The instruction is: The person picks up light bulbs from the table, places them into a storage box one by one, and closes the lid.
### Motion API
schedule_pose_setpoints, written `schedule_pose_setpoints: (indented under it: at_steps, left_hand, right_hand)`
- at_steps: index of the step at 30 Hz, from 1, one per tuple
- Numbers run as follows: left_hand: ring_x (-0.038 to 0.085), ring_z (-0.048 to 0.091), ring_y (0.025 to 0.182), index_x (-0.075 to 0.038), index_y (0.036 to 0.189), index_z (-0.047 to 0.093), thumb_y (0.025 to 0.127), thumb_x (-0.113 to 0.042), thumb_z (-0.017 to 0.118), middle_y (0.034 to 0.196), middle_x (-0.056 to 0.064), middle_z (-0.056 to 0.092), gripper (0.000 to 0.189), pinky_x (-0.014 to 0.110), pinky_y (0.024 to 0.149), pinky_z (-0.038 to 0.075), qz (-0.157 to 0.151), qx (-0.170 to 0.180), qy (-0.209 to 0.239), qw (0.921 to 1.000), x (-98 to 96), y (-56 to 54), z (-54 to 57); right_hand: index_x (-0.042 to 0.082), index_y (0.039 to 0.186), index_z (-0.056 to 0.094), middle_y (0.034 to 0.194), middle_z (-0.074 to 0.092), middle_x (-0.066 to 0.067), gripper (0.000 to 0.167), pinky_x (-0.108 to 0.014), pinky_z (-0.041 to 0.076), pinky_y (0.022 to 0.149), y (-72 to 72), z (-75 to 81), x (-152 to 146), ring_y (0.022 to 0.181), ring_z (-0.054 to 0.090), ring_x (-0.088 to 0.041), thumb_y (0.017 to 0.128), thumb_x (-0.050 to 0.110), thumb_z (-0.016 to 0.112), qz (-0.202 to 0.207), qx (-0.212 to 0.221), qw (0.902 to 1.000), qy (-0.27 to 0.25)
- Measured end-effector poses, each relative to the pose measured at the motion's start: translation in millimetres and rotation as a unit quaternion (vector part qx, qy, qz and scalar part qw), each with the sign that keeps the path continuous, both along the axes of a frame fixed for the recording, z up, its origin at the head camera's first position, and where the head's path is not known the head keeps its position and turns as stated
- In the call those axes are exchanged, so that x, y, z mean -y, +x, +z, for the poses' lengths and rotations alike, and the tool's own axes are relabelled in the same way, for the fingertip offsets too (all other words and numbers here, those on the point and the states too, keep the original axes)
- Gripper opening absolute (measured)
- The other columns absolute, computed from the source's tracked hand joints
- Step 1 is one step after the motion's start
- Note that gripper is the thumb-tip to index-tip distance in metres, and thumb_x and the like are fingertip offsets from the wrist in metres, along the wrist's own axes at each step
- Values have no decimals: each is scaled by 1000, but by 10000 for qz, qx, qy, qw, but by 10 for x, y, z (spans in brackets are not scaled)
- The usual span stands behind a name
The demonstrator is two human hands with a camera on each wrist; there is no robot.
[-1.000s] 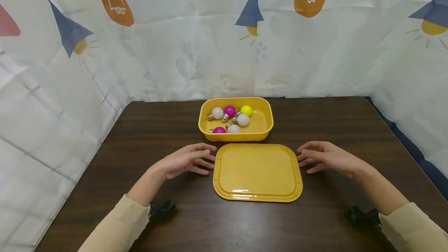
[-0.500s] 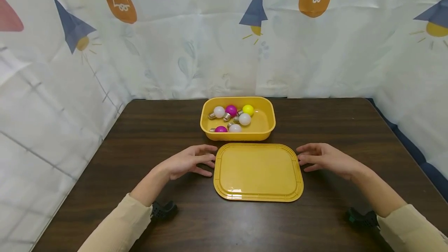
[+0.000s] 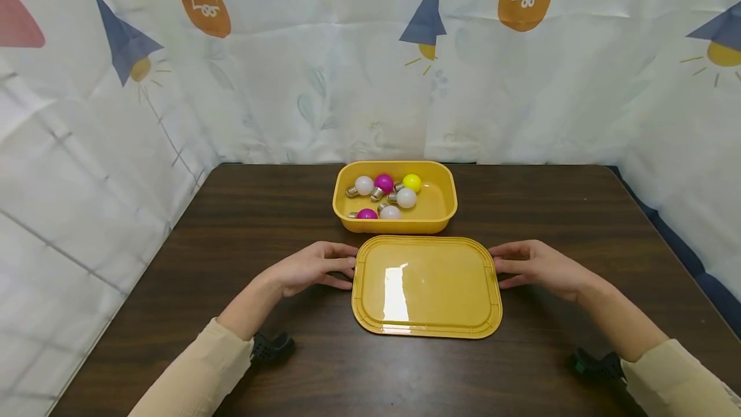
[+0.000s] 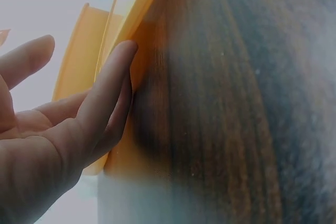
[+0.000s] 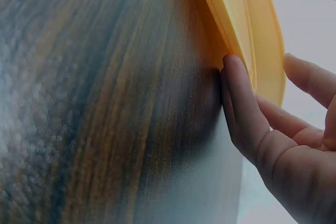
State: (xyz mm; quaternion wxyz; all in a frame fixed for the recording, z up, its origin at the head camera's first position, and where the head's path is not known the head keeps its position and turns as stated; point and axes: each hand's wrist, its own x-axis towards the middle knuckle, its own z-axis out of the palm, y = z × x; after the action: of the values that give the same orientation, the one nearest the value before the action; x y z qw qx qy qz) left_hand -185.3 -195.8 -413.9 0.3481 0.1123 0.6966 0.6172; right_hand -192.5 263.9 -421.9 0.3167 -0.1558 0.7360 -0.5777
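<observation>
A flat yellow lid (image 3: 451, 282) with a rounded rim lies between my two hands, in the middle of the head view. At its left edge is my left hand (image 3: 312, 269). Fingertips (image 4: 125, 51) of that hand touch the rim from the side and below, while the thumb stands apart from it in the left wrist view. On the opposite edge, my right hand (image 3: 535, 269) touches the rim with nearly straight fingers (image 5: 239, 77). Its thumb is also apart. Just behind the lid stands a yellow tub (image 3: 437, 204) of similar outline.
Several bulbs lie in the tub: white bulbs (image 3: 406, 198), purple bulbs (image 3: 384, 183) and a yellow bulb (image 3: 412, 182), with metal screw bases. Dark wood-grain table (image 3: 260, 211) surrounds everything. A printed white curtain (image 3: 359, 95) hangs behind and along both sides.
Both hands have come inward until their fingers meet the lid's edges. The lid's glare has grown and its near edge has shifted slightly, so it has tilted a little. Tub and bulbs are unchanged.
</observation>
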Motion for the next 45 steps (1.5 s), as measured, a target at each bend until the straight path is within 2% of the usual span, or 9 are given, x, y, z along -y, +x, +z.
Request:
schedule_pose_setpoints:
  at_steps: [8,18,25,35,40,45]
  left_hand:
    - [31,59,118,5,155,33,107,-14,57,139,24,48,56,48,95,55,119,59,99,9999,-27,18,21]
    - [33,64,111,-6,159,29,103,-8,63,131,25,51,65,50,90,57,241,158,105,9995,-26,35,-36]
    - [32,67,104,-4,158,30,103,-5,63,125,25,55,64,49,88,58,309,29,209,9993,-22,31,-59]
    - [32,70,96,-1,155,31,99,-2,67,116,23,61,66,48,84,60,466,-143,245,9985,-50,65,-65]
    - [33,71,95,-4,154,32,99,-2,68,117,24,61,66,48,84,60,477,-92,287,9984,-54,97,-66]
    - [33,70,95,-5,154,32,98,-3,70,117,23,59,68,48,83,60,485,-37,277,9984,-74,142,-19]
  right_hand:
    - [-15,151,34,149,41,-33,62,-43,55,95,3,-2,18,124,61,-27,105,16,61,-35,-45,10000,-56]
    - [-11,157,22,139,48,-30,71,-48,56,92,34,25,52,116,64,-34,104,12,63,17,266,9995,-142]
    - [-12,158,19,144,47,-31,70,-47,56,93,23,-9,55,119,63,-30,105,11,61,108,218,9994,-239]
    - [-13,156,21,139,53,-29,70,-44,58,90,25,-31,34,113,67,-31,103,7,62,62,-28,9997,-240]
    - [-13,156,21,137,54,-27,72,-43,59,88,35,-34,8,109,69,-31,102,5,65,7,-42,9995,-305]
    - [-13,156,21,133,59,-23,72,-44,59,88,44,-16,-20,107,69,-32,101,4,65,62,78,9992,-400]
